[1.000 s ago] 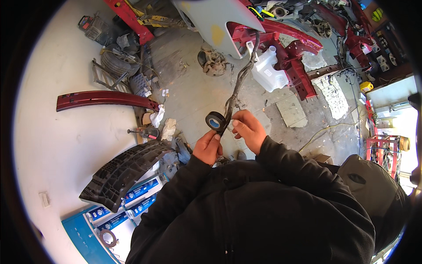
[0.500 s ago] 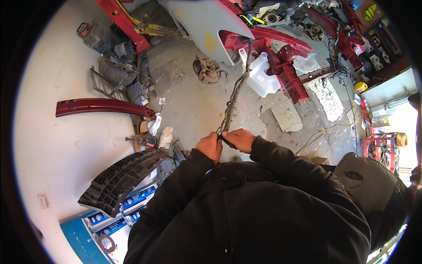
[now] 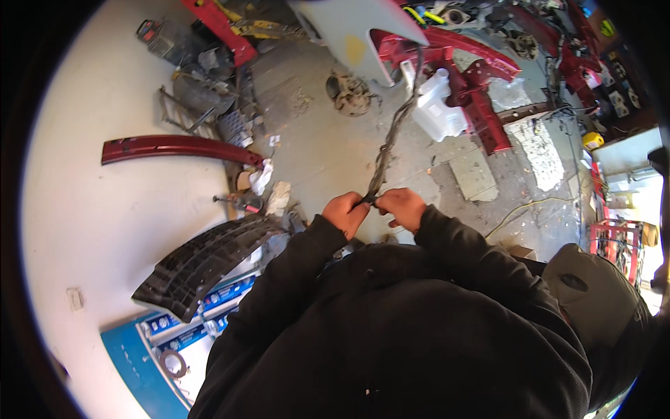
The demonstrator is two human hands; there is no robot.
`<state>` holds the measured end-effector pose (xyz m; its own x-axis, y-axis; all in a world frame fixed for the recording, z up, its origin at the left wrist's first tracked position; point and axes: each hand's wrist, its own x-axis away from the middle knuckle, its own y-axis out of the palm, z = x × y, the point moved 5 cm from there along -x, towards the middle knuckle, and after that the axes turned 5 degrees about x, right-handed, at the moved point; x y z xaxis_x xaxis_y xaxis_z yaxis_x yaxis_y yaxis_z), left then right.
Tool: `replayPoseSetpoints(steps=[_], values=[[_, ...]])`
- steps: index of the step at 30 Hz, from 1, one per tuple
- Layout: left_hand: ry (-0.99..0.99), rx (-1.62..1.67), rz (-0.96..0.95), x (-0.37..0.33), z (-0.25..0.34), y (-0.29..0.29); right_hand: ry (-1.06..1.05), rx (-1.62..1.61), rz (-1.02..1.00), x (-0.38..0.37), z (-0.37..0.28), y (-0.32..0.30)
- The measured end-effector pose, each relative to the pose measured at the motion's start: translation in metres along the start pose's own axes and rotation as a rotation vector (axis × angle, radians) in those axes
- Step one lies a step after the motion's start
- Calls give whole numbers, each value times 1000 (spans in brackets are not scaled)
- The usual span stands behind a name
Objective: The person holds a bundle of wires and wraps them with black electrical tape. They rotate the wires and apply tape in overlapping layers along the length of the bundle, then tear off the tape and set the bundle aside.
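Note:
A dark wiring harness [image 3: 391, 140], wrapped and twisted, runs from behind a grey fender [image 3: 349, 38] down toward me. My left hand [image 3: 345, 214] is closed around its near end, fingers pinched. My right hand [image 3: 403, 207] grips the same end just to the right, thumb and fingertips pressed on it. The very tip between my fingers is mostly hidden. Beside the harness's upper part stands a white plastic reservoir [image 3: 440, 112], against the red metal front frame [image 3: 483, 115] of a car.
A dark red curved bar [image 3: 174, 150] and a black ribbed panel [image 3: 209, 262] lean at the left wall, above a blue shelf [image 3: 132, 363]. A wheel hub part [image 3: 349, 94] lies on the floor. A person in a cap [image 3: 593, 293] is close at my right.
The whole view has shifted, so the surroundings sit further right and higher. My right fingers have curled in more around the harness end, and the dark tail between my hands shows less.

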<state>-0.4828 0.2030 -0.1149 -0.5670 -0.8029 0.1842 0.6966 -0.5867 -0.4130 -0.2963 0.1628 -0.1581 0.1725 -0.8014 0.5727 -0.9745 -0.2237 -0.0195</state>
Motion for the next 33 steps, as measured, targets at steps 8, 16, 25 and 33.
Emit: replayPoseSetpoints(steps=[8, 16, 25, 33], values=[[-383, 865, 15, 21, -13, 17, -7, -152, -171, 2, -5, 9], [-393, 877, 30, 22, 0, 12, -172, 26, -290, -18, -15, 2], [-408, 959, -143, 19, 5, 24, -427, -311, -191, -30, -10, 8], [-231, 594, 17, 13, 0, 23, -284, -220, 160, -4, -18, -20]])
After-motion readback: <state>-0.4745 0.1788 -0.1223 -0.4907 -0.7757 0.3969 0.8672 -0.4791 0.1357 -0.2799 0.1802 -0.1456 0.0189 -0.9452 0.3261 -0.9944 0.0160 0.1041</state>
